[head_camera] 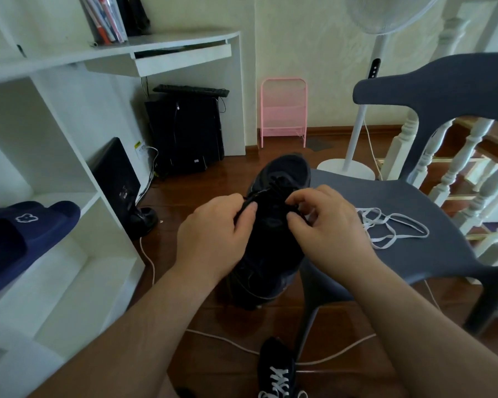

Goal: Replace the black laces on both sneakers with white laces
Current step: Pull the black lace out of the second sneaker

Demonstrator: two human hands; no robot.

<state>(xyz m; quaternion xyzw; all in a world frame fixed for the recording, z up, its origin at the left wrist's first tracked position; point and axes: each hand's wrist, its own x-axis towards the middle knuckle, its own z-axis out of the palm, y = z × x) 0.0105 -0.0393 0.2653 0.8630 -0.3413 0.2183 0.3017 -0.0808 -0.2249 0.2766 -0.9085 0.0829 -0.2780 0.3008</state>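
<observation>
Basically both hands were on the dark sneaker (273, 242), held up at the front left corner of the grey chair (431, 225), toe pointing away from the person. Left hand (213, 239) gripped the sneaker's left side, fingers (246, 209) curled and pinching a strand of the black lace (270, 193) by the eyelets. Right hand (325, 225) sat opposite, its fingers bent, thumb and fingertips pinching the lace on the right side of the tongue. Lace ran just ahead of both sets of fingers, still threaded across the upper eyelets; lower rows too dark to make out.

Loose white lace (391, 228) lay in loops on the chair seat, just right of the right-hand fingers, not touched. Second sneaker (279, 372) stood on the wooden floor (213, 326) well below the fingers at the frame bottom, already laced in white.

Left of the left-hand fingers: white shelf unit (69, 196) with a navy slipper (26, 234). Beyond the fingers: pink rack (283, 110) against the wall, white fan stand (354, 147).
</observation>
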